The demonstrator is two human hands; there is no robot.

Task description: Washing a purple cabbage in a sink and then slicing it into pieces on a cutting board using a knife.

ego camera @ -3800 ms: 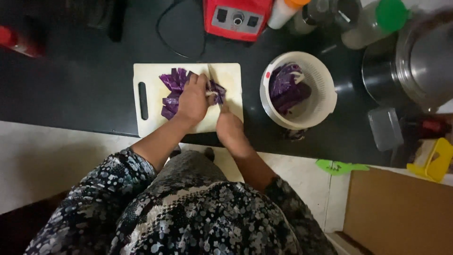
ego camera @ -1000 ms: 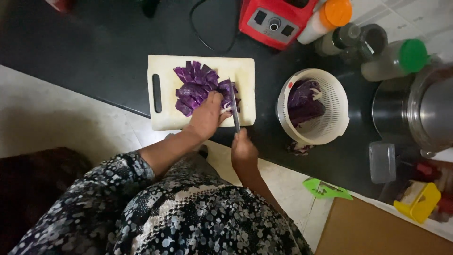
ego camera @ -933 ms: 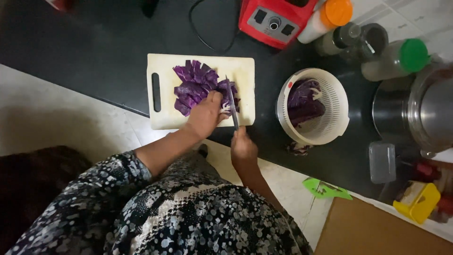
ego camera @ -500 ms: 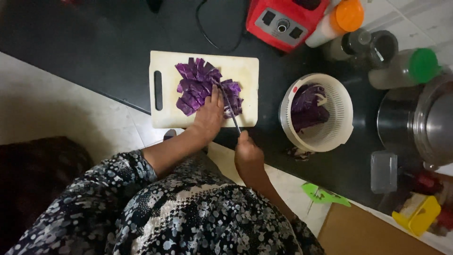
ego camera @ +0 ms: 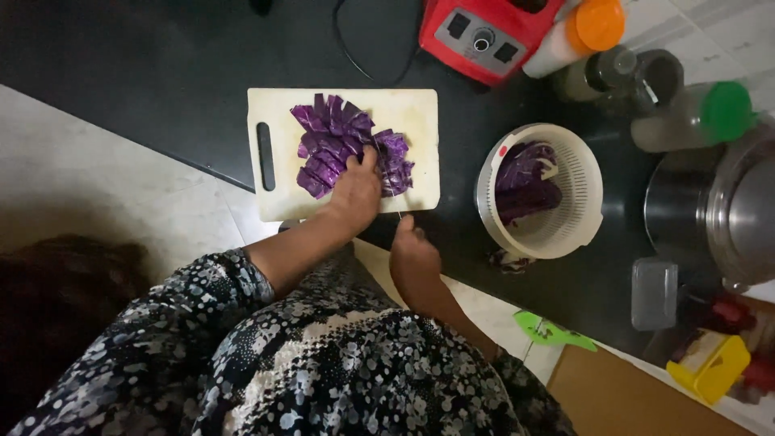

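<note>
Nearest the camera, the person's patterned sleeves fill the lower part of the view, both forearms reaching up toward the near edge of the black worktop [ego camera: 161,89]. Just at that edge the right hand [ego camera: 414,262] is curled tight around the handle of a knife [ego camera: 387,182], whose thin blade runs away from the hand across the near edge of the cutting board [ego camera: 404,121] and into the cabbage. Beside it, the left hand [ego camera: 355,192] lies palm down on the board, fingers bent and pressing on the pile of purple cabbage pieces [ego camera: 331,137], touching the blade's left side. The cabbage sits near the middle of the pale board, which lies close to the worktop's near edge with its handle slot to the left. Right of the board stands a white colander [ego camera: 581,186] holding more purple cabbage, and a clear lidded container [ego camera: 654,295] rests nearer the right-hand edge. Farther back, along the worktop's far edge, stand a red blender base [ego camera: 484,36], a bottle with an orange cap [ego camera: 593,24], a bottle with a green cap [ego camera: 722,113] and a large steel pot [ego camera: 743,218].
</note>
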